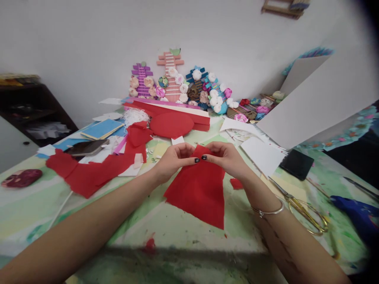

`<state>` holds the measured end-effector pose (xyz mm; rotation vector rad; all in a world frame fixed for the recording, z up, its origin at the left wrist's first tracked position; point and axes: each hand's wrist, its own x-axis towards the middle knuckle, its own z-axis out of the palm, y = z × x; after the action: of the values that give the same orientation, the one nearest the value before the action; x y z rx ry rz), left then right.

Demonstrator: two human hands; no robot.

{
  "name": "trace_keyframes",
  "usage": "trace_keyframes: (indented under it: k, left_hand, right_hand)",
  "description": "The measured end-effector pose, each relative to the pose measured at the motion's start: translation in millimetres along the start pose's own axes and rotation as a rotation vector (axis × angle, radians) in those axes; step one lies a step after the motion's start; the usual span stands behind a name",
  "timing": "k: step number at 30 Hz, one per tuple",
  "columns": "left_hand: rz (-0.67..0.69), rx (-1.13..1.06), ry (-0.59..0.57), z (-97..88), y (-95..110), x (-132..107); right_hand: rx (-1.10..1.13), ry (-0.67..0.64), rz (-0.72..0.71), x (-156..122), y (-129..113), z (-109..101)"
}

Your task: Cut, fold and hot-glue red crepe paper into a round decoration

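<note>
Between my two hands is a piece of red paper (201,189), narrow at its far end and wider toward me, with a rough near edge. My left hand (176,159) pinches its far end from the left, thumb on top. From the right, my right hand (226,157) pinches the same end, the two thumbs almost touching. The fingers under the paper are partly hidden. A small red scrap (236,184) lies beside my right wrist. Gold-handled scissors (296,205) rest on the table to the right of my right forearm.
Red paper scraps (89,175) and a dark phone (89,147) lie at left. Behind my hands is a red oval (171,124). White sheets (262,156) and a black square (297,163) lie at right. Decorated stick crafts (170,77) stand along the wall.
</note>
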<state>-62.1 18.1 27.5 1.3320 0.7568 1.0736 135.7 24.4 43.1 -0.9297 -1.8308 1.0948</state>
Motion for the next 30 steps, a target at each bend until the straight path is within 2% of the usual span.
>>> trace_keyframes:
  k: [2, 5, 9, 13, 18, 22, 24, 30]
  left_hand:
    - [0.012, 0.019, -0.037, -1.7, 1.8, -0.5]
    - [-0.054, 0.02, -0.081, -6.4, 5.2, 0.1]
    - [-0.106, -0.016, 0.004, -11.9, 10.9, 0.5]
    - [-0.134, 0.043, 0.007, -17.3, 13.3, 0.7]
    - [-0.13, 0.034, 0.063, -28.5, 8.6, 6.0]
    - [-0.082, -0.021, 0.164, -35.0, 4.2, 10.6]
    - [-0.075, -0.024, 0.174, -36.5, 2.8, 11.9]
    - [-0.052, 0.035, 0.153, -37.8, 2.8, 12.0]
  right_hand:
    - [0.041, 0.055, 0.028, -0.7, -1.0, 0.5]
    - [0.164, 0.166, 0.091, 0.4, 1.3, -3.3]
    - [0.278, 0.31, 0.147, 4.2, 7.3, -8.7]
    - [0.236, 0.438, 0.19, 6.4, 9.4, -10.0]
    - [0.301, 0.534, 0.206, 7.0, 9.6, -14.1]
    - [0.377, 0.49, 0.297, 7.4, 10.9, -18.7]
    - [0.366, 0.436, 0.315, 6.9, 10.3, -20.5]
    - [0.208, 0.242, 0.115, 2.9, 5.5, -25.4]
